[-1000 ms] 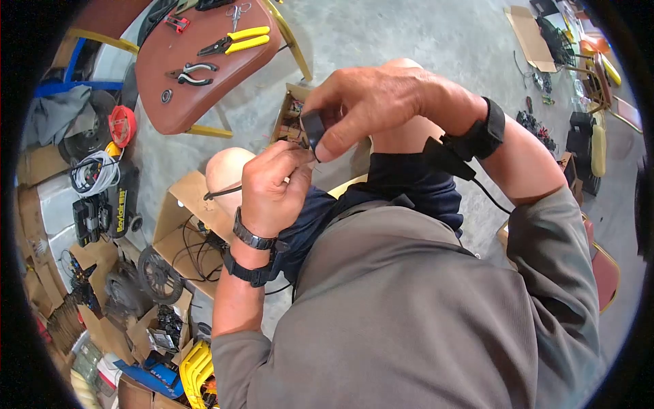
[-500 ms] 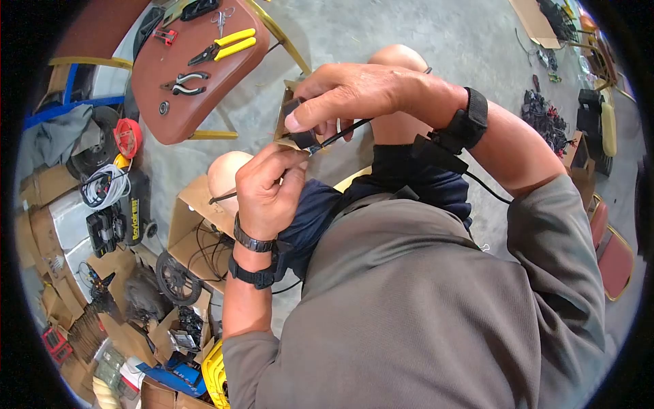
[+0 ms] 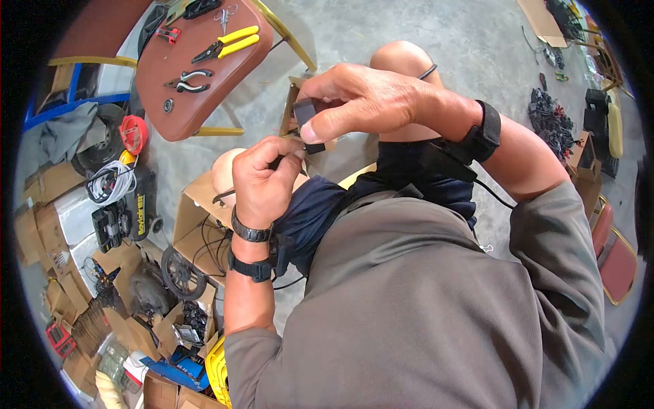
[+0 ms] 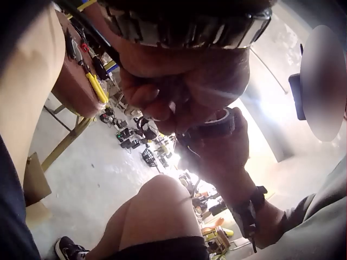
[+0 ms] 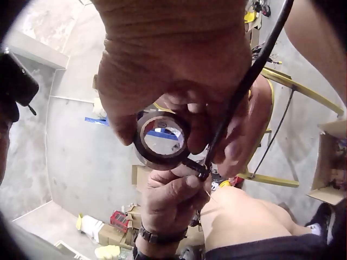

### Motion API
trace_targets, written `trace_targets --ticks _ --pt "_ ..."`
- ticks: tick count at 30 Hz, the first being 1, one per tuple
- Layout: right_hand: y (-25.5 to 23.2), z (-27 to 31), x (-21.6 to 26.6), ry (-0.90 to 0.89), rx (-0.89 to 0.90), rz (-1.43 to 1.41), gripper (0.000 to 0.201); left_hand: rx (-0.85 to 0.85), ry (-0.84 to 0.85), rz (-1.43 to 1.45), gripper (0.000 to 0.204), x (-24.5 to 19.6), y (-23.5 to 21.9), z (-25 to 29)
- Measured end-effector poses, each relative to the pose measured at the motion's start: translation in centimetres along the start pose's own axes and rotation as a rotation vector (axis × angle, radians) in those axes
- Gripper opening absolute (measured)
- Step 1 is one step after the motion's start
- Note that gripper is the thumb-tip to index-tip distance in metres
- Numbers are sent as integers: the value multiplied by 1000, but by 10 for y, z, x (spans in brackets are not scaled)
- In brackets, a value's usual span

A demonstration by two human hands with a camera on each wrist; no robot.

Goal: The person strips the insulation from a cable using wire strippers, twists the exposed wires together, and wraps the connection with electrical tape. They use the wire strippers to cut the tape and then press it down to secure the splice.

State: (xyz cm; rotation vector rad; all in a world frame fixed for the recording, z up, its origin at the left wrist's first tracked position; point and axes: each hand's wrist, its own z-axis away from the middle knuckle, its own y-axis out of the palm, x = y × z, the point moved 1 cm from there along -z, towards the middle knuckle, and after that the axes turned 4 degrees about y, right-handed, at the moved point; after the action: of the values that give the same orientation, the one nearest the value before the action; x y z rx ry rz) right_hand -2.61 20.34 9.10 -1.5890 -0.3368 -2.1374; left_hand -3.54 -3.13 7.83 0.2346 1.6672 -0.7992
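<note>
My right hand [image 3: 371,99] grips a roll of black electrical tape [image 3: 306,114] between thumb and fingers. The right wrist view shows the tape roll [image 5: 153,160] side-on, with a short dark strip running from it toward a black cable [image 5: 246,81]. That cable passes down beside the right fingers to the left fingertips. My left hand [image 3: 264,180] pinches the cable just below the roll, thumb against curled fingers. Thin wire strands show by the left fingertips [image 5: 191,182] in the right wrist view. In the left wrist view the left hand [image 4: 179,89] partly covers the joint.
A brown-seated chair [image 3: 204,102] at the upper left bears yellow-handled wire strippers [image 3: 238,42], pliers [image 3: 187,80] and scissors [image 3: 224,17]. An open cardboard box [image 3: 194,211] with cables stands by the left knee. Boxes, wheels and a red helmet-like object [image 3: 133,134] crowd the left side.
The right hand has turned the tape roll and shifted it about the cable, which showed beneath that hand half a second ago. The left hand keeps its pinch and has moved slightly left.
</note>
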Motion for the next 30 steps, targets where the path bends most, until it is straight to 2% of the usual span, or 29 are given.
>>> trace_targets --ticks 3,10,13,16,18,22,25,28,30 --pt "-1 6 3 42 37 76 46 -8 -68 38 10 0 0 0" --pt "-1 15 6 24 22 33 54 -44 -156 143 11 4 4 2" --pt "-5 11 -2 26 -12 9 66 -2 -83 31 12 -2 3 2" --pt "-4 9 2 1 -93 -14 69 21 12 -64 12 -11 2 2" --pt "-7 1 -4 12 -45 -12 70 -4 35 -91 5 -16 3 2" --pt "-7 -5 -6 56 -12 -39 72 -33 84 -180 4 -22 6 3" --pt "-8 -9 -3 116 18 -56 73 40 145 -209 12 -22 1 6" --pt "-6 -12 2 256 45 -70 64 44 244 -263 14 -22 0 7" --pt "-6 -16 0 301 100 -88 65 35 268 -275 15 -26 1 7"
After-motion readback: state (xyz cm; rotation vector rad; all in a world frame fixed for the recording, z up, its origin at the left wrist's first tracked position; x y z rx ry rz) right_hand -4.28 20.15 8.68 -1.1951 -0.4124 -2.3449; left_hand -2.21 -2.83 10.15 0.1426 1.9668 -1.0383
